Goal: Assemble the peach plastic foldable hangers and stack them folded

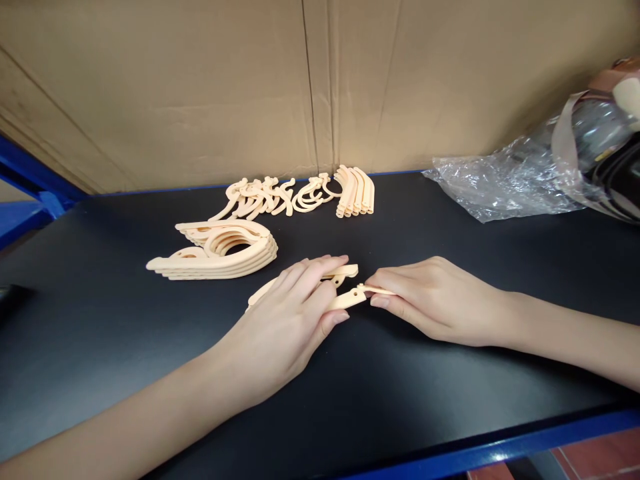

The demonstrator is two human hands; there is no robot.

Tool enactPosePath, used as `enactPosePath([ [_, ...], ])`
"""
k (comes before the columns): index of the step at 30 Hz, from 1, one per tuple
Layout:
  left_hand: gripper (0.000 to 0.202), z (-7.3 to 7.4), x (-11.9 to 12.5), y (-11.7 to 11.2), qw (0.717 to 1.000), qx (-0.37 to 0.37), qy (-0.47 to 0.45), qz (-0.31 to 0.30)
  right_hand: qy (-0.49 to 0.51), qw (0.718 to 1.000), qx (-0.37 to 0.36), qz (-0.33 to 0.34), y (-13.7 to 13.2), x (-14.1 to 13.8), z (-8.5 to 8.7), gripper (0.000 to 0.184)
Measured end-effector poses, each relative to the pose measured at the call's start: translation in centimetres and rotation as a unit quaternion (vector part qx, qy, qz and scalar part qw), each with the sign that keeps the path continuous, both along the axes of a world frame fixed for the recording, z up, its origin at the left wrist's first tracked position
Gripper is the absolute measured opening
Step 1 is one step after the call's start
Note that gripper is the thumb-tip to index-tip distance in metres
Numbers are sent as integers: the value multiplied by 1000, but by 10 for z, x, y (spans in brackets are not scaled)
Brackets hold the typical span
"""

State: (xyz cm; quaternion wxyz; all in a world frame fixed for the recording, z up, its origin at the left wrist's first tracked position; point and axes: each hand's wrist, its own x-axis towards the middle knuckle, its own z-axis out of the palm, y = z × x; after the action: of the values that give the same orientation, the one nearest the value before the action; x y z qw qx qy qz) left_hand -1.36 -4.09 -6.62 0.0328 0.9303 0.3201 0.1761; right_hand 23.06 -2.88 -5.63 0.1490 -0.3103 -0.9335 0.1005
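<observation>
My left hand (pixel 295 313) is closed over cream plastic hanger arms (pixel 350 300), and their jointed ends with small round holes stick out past my fingers. In my right hand (pixel 430 300) a thin cream piece (pixel 377 290), seemingly a hanger hook, is pinched between thumb and fingers. Its tip touches the end of the nearer arm; most of it is hidden by my fingers. Behind my left hand lies a stack of folded cream hangers (pixel 225 260). Farther back are loose hanger hooks (pixel 265 197) in a row and, beside them, a group of curved hanger arms (pixel 356 192).
Everything lies on a black tabletop (pixel 425 427) with a blue metal edge (pixel 500 445). Cardboard (pixel 200 93) stands along the back. A clear plastic bag (pixel 500 177) lies at the back right by a strapped dark item. Something dark (pixel 13 300) sits at the left edge.
</observation>
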Motion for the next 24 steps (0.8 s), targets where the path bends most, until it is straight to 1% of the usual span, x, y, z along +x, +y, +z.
enactPosePath([
  [13,23,4,2,0,1000,-13,6,-3,-31,993,111,31,1,-1,-2,41],
  [19,25,1,2,0,1000,-12,4,-4,-40,988,143,40,0,0,-4,38],
  [24,25,1,1,0,1000,-8,4,-10,-45,987,150,45,1,0,-5,36],
])
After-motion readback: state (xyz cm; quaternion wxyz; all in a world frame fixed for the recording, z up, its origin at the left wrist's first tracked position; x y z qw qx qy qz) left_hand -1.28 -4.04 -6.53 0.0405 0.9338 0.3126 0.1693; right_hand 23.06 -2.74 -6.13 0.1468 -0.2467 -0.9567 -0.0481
